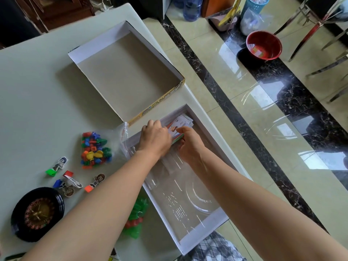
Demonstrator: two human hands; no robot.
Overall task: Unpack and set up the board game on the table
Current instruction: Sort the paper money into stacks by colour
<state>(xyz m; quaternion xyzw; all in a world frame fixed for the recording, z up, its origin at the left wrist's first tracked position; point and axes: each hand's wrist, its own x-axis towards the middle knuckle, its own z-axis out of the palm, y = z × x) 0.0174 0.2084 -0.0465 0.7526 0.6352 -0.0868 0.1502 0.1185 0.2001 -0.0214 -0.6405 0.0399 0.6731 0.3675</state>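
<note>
The step is calling for lifting the multicoloured stack of paper cards (178,129) level, squeezed from both sides, so none are sliding out. It is sitting at 12 o'clock inside the white cardboard box base (204,231). The left hand (154,138) is curling fingers over its 9 o'clock edge; the right hand (190,146) is pinching its 3 o'clock edge.

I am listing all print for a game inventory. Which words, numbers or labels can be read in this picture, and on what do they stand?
None can be read.
Box lid, yellow side: print blurred.
Card stack: print too small.
Roulette wheel: numbers too small.
</note>
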